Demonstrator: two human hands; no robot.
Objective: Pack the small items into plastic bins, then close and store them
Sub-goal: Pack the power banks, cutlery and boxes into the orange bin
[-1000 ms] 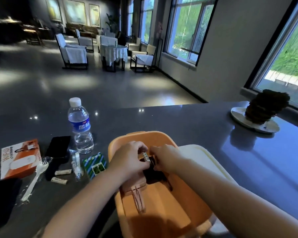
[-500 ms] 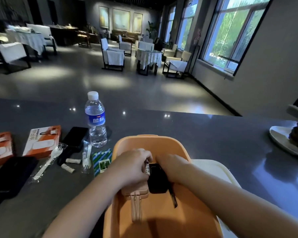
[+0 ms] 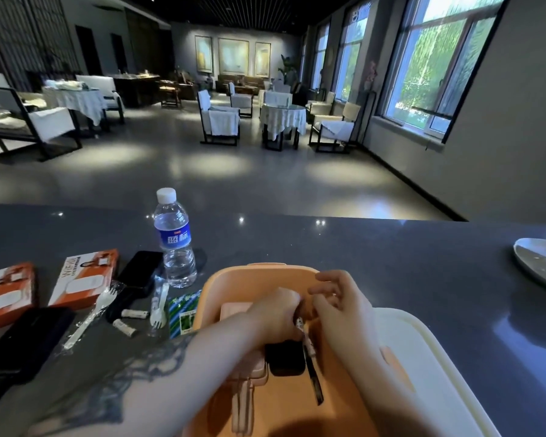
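**Right hand off, left still pinching in the bin**

Half a second back, both hands point(image 3: 309, 313) bunched over the black item point(image 3: 285, 357); now right hand point(image 3: 339, 305) lifted, fingers spread, holding nothing. Left hand point(image 3: 276, 313) still pinching a small patterned piece point(image 3: 299, 323) above the orange bin point(image 3: 259, 279). Likely one more item settled, packing unfinished.

Under the hands: one black item, one dark pen point(image 3: 312, 376), one pink case point(image 3: 234, 310). Right of them: one white lid point(image 3: 429, 367). Left, on the tabletop point(image 3: 375, 247): two batteries point(image 3: 134, 313), two plastic forks point(image 3: 158, 307), one green packet point(image 3: 183, 313), one bottle point(image 3: 174, 238), two orange boxes point(image 3: 84, 279).
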